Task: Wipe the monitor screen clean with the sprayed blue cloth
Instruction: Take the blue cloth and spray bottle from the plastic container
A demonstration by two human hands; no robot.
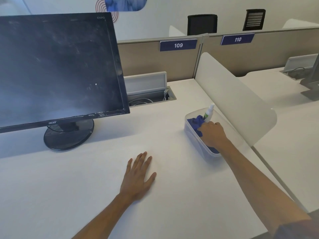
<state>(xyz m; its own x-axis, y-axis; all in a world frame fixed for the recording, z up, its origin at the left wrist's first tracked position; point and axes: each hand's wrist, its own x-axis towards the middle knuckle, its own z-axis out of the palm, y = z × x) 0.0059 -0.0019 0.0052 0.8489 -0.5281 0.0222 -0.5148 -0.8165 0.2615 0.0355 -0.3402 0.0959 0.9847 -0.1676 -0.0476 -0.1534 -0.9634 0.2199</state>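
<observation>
A black monitor (57,66) with a dusty, smeared screen stands on a round base at the left of the white desk (103,195). At the right, a clear plastic tub (191,135) holds a crumpled blue cloth (196,122) and a small white spray bottle (209,112). My right hand (213,134) reaches into the tub with its fingers curled on the blue cloth, close to the bottle. My left hand (138,176) lies flat on the desk, palm down, fingers spread, holding nothing.
A translucent white divider (233,94) stands just right of the tub. Behind the monitor an open cable hatch (150,94) shows cables. Beige partitions carry labels 109 and 110. Another monitor's edge (312,80) is on the neighbouring desk.
</observation>
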